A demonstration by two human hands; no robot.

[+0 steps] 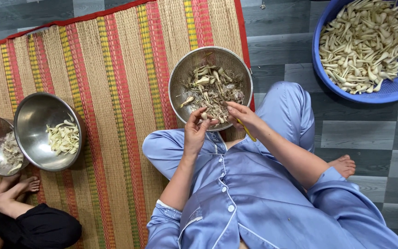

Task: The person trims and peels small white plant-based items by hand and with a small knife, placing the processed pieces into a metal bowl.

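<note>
hands raised together, fingers pinching — over colander

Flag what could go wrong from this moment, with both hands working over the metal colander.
1. The right hand holds a yellow-handled tool close to the left hand, which pinches a small pale stalk; if that tool is a blade, a slip might nick the fingers.
2. Both hands sit at the near rim of the colander, so trimmings could fall onto the blue trousers or woven mat.
</note>
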